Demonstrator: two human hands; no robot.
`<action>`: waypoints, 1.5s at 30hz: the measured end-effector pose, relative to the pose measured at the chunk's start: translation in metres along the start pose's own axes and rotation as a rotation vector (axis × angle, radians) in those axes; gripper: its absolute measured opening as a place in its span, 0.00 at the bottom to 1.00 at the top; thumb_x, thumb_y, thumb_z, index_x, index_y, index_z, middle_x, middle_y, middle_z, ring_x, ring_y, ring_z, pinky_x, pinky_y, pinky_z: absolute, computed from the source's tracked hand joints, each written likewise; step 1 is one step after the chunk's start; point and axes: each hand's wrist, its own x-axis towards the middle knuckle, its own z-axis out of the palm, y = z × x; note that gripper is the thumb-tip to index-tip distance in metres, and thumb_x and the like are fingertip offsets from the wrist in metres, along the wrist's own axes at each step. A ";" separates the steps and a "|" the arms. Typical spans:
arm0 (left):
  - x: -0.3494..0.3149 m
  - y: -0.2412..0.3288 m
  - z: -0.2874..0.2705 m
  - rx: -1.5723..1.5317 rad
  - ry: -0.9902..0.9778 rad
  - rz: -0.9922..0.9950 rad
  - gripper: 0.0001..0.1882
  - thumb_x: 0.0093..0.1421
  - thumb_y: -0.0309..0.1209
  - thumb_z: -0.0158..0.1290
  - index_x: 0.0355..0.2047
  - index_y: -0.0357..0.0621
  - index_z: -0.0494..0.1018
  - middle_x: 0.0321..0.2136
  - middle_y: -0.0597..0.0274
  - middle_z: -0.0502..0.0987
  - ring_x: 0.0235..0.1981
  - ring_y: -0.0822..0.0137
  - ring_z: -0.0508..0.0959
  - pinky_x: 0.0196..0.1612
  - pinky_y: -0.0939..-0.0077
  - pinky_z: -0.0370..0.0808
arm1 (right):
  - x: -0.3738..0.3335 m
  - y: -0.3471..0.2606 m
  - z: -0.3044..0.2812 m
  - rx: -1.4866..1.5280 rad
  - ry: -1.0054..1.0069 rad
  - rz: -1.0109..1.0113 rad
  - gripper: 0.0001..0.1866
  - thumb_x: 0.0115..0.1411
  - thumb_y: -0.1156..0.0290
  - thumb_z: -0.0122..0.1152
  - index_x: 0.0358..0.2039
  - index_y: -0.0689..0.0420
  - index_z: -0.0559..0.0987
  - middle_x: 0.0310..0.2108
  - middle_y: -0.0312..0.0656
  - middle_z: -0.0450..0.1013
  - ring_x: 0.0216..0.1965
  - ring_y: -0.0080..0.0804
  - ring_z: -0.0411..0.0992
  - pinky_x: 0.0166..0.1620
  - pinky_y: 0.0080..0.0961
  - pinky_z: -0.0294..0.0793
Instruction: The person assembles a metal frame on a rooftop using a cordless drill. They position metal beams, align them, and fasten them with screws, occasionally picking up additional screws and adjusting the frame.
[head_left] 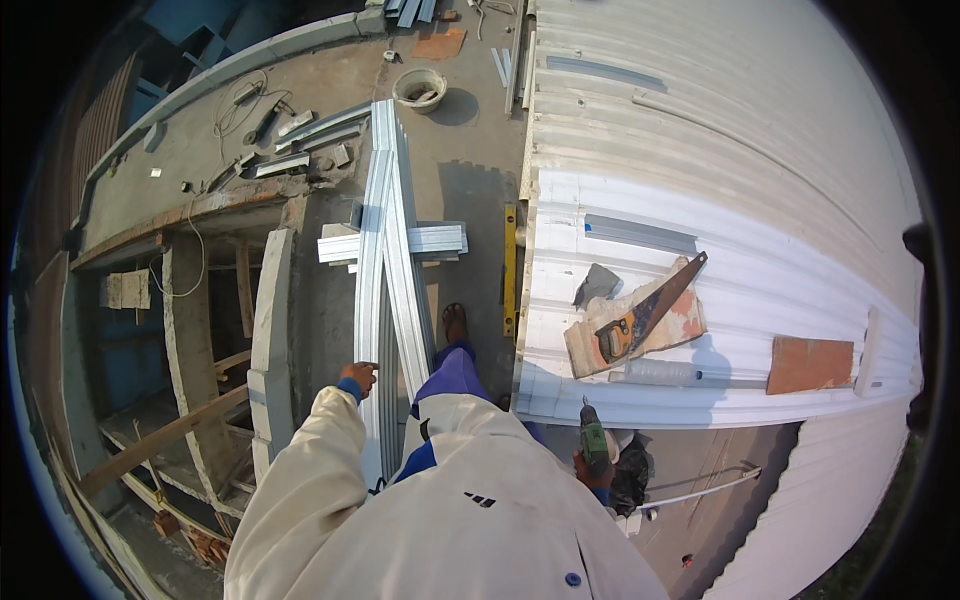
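Note:
My right hand (594,484), low in the view, grips a green power drill (594,446) with its bit pointing away from me. My left hand (358,378) hangs over the edge of a long stack of silvery metal channels (374,250). Its fingers look loosely apart with nothing in them, and I cannot tell whether they touch the metal. The long channels lie in two bundles that meet at the far end. Shorter metal pieces (437,239) lie crosswise under them. My bare foot (455,324) stands just right of the stack.
A yellow spirit level (510,270) lies along the edge of the white corrugated roofing (620,400). On that roofing rest a handsaw (655,308), a stained board (590,350) and a brown tile (810,365). Open framed gaps (215,330) drop away left. A bucket (420,90) stands ahead.

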 end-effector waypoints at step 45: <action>0.018 0.179 0.285 0.025 0.648 0.616 0.18 0.66 0.42 0.55 0.44 0.41 0.83 0.32 0.53 0.84 0.34 0.59 0.81 0.43 0.65 0.77 | 0.541 -0.567 0.045 -0.334 -0.651 -0.568 0.19 0.54 0.67 0.78 0.41 0.63 0.82 0.28 0.40 0.80 0.26 0.27 0.76 0.31 0.29 0.76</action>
